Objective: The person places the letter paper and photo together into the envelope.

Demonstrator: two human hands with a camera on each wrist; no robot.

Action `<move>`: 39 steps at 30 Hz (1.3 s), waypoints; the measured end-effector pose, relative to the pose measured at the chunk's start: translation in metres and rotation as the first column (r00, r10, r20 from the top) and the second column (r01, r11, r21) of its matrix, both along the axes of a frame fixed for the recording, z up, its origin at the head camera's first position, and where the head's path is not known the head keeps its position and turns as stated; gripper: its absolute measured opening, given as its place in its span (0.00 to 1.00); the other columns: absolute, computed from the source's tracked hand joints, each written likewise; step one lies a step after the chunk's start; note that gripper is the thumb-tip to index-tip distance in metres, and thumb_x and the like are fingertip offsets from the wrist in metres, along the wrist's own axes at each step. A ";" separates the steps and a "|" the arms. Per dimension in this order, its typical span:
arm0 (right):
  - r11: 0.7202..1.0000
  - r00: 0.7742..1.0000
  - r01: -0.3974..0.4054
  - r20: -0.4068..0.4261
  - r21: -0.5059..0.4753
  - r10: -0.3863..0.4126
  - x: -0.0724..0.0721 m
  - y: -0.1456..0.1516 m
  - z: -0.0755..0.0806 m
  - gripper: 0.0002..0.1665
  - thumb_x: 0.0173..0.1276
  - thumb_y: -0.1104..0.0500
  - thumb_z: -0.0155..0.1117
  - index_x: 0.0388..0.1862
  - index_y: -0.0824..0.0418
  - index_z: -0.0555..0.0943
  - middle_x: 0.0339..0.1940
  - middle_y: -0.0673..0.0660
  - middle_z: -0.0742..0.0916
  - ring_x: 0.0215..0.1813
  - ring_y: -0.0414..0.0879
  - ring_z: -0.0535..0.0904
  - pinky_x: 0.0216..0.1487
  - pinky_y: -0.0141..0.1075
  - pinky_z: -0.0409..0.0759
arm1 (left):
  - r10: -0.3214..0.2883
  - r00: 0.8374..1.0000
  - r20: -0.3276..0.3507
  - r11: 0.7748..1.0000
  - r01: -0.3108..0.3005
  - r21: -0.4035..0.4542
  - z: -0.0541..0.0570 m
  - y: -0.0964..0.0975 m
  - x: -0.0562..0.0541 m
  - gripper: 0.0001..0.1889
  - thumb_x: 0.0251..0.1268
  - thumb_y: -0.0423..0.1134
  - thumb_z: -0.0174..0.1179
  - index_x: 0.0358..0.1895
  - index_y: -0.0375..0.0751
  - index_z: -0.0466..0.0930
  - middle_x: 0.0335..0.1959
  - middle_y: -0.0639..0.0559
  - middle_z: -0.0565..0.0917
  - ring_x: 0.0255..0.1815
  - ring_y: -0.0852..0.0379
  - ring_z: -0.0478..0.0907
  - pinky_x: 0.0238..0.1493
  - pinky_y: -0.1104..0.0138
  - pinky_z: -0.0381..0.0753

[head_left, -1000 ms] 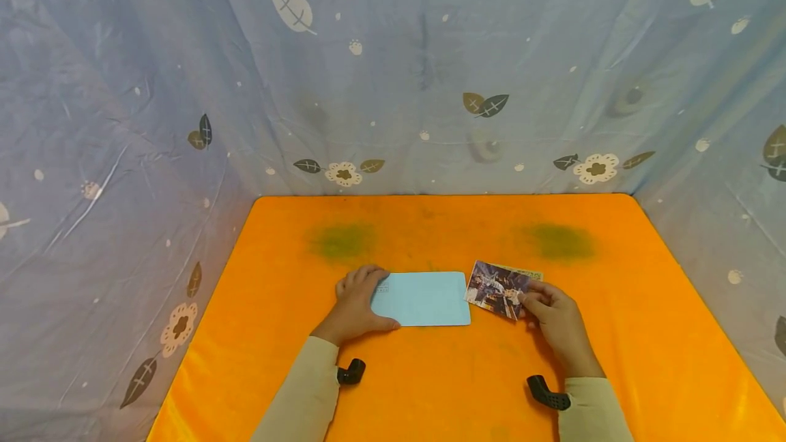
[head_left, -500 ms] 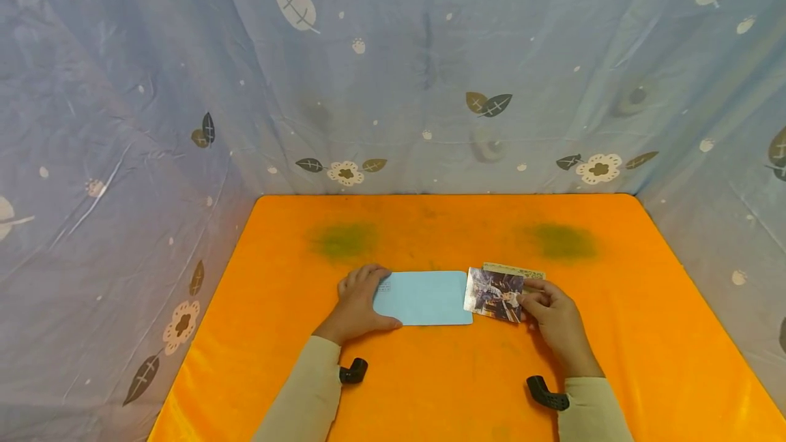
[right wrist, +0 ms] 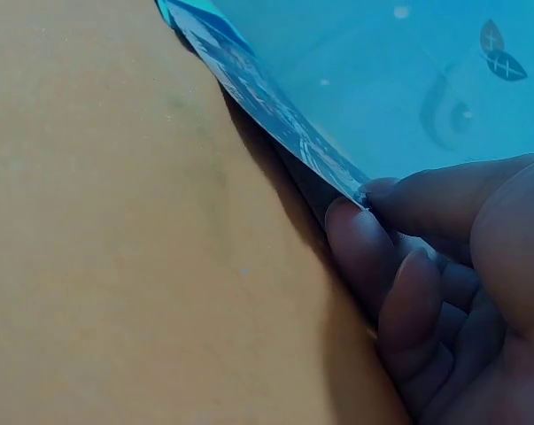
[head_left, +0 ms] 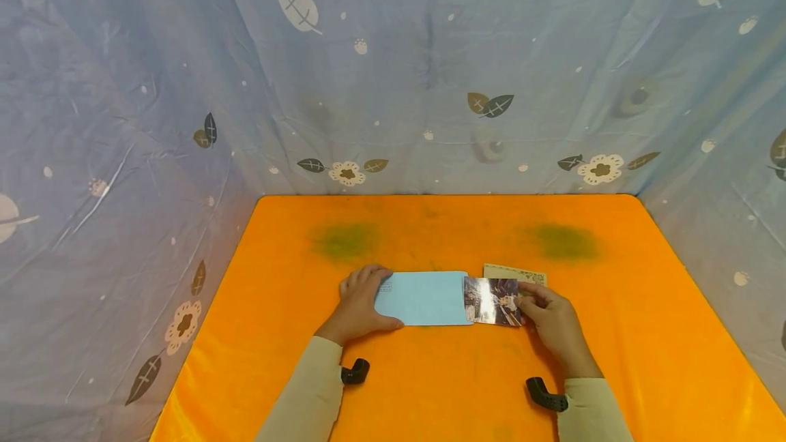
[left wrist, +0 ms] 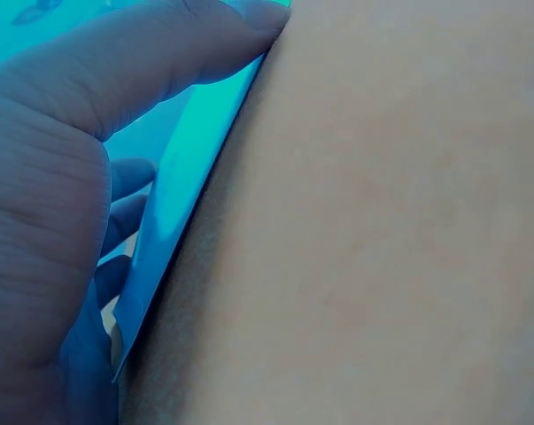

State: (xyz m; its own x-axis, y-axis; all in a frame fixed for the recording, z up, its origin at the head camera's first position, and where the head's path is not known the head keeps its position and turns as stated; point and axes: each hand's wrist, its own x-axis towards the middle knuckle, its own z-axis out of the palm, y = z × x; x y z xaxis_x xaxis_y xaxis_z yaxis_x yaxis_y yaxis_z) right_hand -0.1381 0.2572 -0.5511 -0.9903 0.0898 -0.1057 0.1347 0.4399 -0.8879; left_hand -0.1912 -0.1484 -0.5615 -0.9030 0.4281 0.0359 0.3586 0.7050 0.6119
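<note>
A light blue envelope (head_left: 424, 299) lies in the middle of the orange table. My left hand (head_left: 359, 309) grips its left end, thumb at the near edge and fingers at the far edge; in the left wrist view the thumb lies over the blue paper (left wrist: 182, 177). A glossy photo card (head_left: 491, 301) with a dark picture is pinched by its right edge between thumb and fingers of my right hand (head_left: 555, 322). The card's left edge meets the envelope's right end, which shows a slightly raised lip. In the right wrist view the card (right wrist: 275, 119) slants above the table.
Behind the photo card lies a yellowish patterned card (head_left: 514, 273), partly hidden by it and my right hand. The orange tabletop (head_left: 430, 387) carries two greenish stains. A blue leaf-patterned curtain (head_left: 393, 74) encloses the back and sides.
My right hand has turned the photo card from a tilt to nearly level with the envelope and brought its left edge to the envelope's end. More of the yellowish card shows. The left hand stays put.
</note>
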 end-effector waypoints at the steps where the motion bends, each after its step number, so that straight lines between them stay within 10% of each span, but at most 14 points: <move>1: 1.000 1.000 0.000 0.002 0.010 0.000 0.000 0.000 0.000 0.24 0.86 0.59 0.64 0.74 0.69 0.79 0.40 0.58 0.88 0.36 0.52 0.83 0.40 0.34 0.78 | 0.000 1.000 0.002 1.000 0.000 0.003 0.000 0.000 0.000 0.54 0.53 0.63 0.85 0.82 0.50 0.69 0.80 0.46 0.65 0.79 0.40 0.57 0.74 0.43 0.47; 21: 0.989 0.999 0.010 -0.042 0.149 -0.004 0.001 -0.012 0.003 0.18 0.83 0.58 0.68 0.65 0.67 0.85 0.40 0.56 0.87 0.39 0.50 0.80 0.41 0.36 0.77 | 0.004 1.000 -0.003 1.000 -0.004 0.014 -0.002 0.000 -0.001 0.54 0.52 0.62 0.85 0.81 0.50 0.69 0.79 0.47 0.66 0.78 0.42 0.59 0.72 0.44 0.49; 39: 1.000 1.000 -0.029 -0.005 -0.008 0.029 0.002 -0.015 0.005 0.20 0.82 0.63 0.68 0.67 0.71 0.82 0.42 0.60 0.87 0.31 0.52 0.84 0.40 0.34 0.83 | 0.007 1.000 0.019 1.000 -0.008 0.018 0.002 0.001 0.001 0.54 0.52 0.61 0.85 0.81 0.51 0.69 0.81 0.48 0.64 0.80 0.41 0.56 0.74 0.44 0.48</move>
State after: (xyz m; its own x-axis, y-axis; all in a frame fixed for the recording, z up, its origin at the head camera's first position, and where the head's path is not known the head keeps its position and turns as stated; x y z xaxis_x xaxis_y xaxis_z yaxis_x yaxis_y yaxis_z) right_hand -0.1356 0.2426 -0.5456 -0.9930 0.0604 -0.1014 0.1176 0.4362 -0.8921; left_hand -0.1903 -0.1475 -0.5597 -0.9068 0.4206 0.0267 0.3417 0.6967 0.6308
